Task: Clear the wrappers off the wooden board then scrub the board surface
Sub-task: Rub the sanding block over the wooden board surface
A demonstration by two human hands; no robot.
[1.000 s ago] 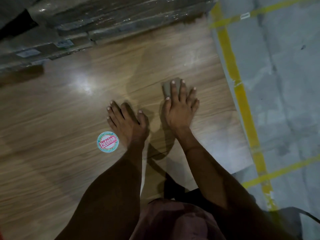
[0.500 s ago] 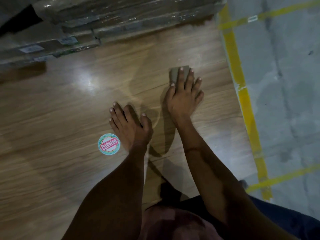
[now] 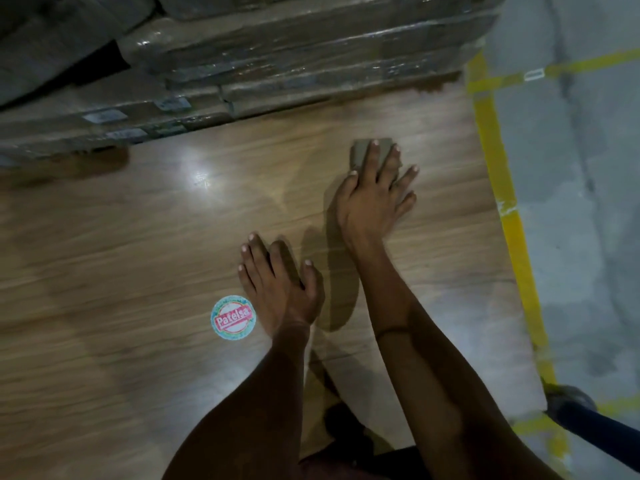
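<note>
A large wooden board (image 3: 138, 258) with a glossy grain fills most of the view. My right hand (image 3: 372, 199) presses a small grey-brown scrubbing pad (image 3: 362, 154) flat on the board near its far right part, with straight fingers spread over the pad. My left hand (image 3: 280, 289) rests flat on the board closer to me, fingers straight. A round sticker (image 3: 233, 317) with red lettering lies on the board just left of my left wrist. No wrappers are visible on the board.
Plastic-wrapped stacked boxes (image 3: 277, 64) stand along the board's far edge. To the right lies a grey concrete floor (image 3: 581, 202) with yellow tape lines (image 3: 512, 216) beside the board's right edge. A dark shoe and trouser leg (image 3: 575, 410) show at the lower right.
My right hand has slid the pad farther away across the board, toward the stacked boxes. My left hand has stayed planted in the same spot.
</note>
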